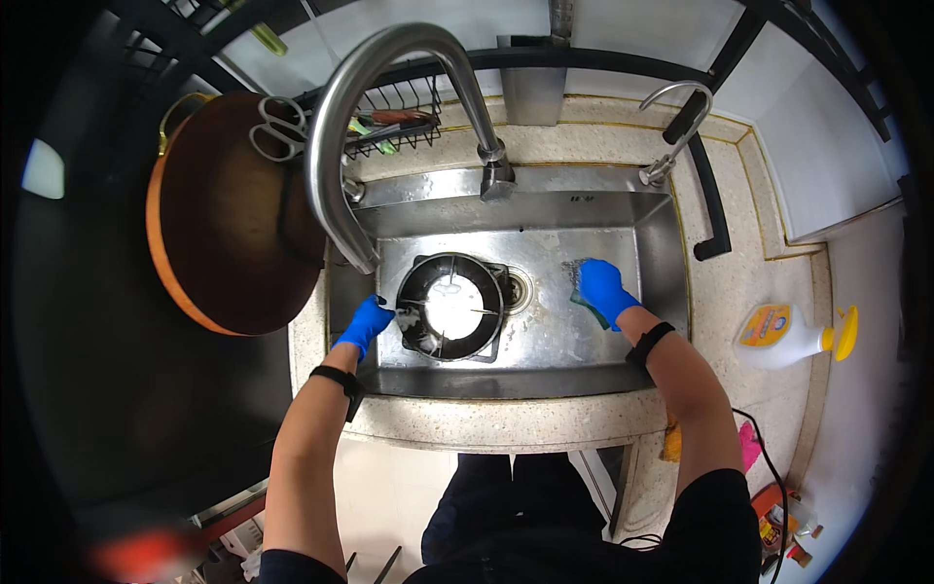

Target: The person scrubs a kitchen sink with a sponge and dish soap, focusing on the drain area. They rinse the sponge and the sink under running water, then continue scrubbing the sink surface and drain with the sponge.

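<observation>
In the stainless steel sink [554,358] a round dark metal ring with inward prongs, which looks like a stove pan support [499,303], lies left of the drain [515,289]. My left hand [370,320], in a blue glove, is at the ring's left edge; its fingers are curled, and whether they grip the rim is unclear. On the right side of the sink floor, my right hand [604,288], also blue-gloved, is closed on a green scouring pad [592,310]. Dark scrubbing material shows beside its fingers. Patches of foam or water sit in the ring.
A large faucet [325,139] arches over the sink's left side. A smaller tap [682,131] stands back right. A big round brown lid or pan [233,219] is at left, near scissors [279,129] and a wire basket [398,120]. A white spray bottle [792,337] lies on the right counter.
</observation>
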Tool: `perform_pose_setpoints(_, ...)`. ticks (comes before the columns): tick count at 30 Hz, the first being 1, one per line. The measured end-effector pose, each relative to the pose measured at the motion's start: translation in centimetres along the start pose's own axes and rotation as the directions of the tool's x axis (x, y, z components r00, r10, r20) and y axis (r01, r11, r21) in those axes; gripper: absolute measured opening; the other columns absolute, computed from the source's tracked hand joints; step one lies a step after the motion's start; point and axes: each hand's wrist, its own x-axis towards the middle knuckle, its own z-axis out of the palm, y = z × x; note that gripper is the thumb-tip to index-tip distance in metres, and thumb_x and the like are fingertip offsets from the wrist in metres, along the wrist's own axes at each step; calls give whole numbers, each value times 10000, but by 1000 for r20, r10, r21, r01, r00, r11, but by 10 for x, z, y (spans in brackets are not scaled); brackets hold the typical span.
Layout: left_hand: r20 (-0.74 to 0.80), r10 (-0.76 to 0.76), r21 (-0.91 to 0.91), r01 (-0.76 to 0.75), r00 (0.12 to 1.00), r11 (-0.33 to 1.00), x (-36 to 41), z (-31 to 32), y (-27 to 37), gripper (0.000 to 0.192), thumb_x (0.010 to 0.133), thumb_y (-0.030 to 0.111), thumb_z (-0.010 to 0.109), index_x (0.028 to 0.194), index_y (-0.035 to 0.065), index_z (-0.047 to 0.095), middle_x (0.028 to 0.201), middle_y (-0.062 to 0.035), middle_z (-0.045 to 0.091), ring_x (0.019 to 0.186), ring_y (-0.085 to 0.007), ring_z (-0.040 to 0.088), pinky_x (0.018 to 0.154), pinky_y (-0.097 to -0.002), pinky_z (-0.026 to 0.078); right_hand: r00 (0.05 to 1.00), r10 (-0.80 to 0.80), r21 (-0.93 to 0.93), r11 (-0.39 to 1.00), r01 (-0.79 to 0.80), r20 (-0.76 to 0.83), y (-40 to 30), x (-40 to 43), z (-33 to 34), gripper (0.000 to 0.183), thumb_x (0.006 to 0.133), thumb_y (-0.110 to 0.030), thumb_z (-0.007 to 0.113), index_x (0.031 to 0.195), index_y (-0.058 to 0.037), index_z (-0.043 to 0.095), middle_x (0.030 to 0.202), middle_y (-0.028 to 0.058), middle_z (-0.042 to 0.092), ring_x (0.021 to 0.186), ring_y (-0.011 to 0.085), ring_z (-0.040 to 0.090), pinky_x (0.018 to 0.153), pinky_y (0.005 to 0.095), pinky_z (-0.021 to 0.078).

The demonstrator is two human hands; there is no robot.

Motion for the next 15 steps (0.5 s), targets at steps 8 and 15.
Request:
perform_pose_setpoints(8, 486, -77, -193, 193, 871, 962, 13, 14, 43, 135, 709, 167, 650, 721, 34, 659, 626, -93, 600, 484, -182, 550, 415, -305, 439, 998, 53, -51, 997, -52, 26, 42, -38, 53, 273, 725, -164, 567, 954, -18, 548, 893, 199, 568, 823, 340, 570, 742, 402, 461)
perform_pose_setpoints(15, 298, 10, 82, -36, 955, 996, 38, 59, 25, 205, 720, 145, 603, 818, -34, 627, 747, -176, 626, 641, -278, 634, 516, -389, 520, 964, 79, 182, 975, -128, 253, 4, -29, 48, 402, 591, -359, 639, 783, -6, 630, 789, 206, 608, 761, 334, 596, 672, 389, 475)
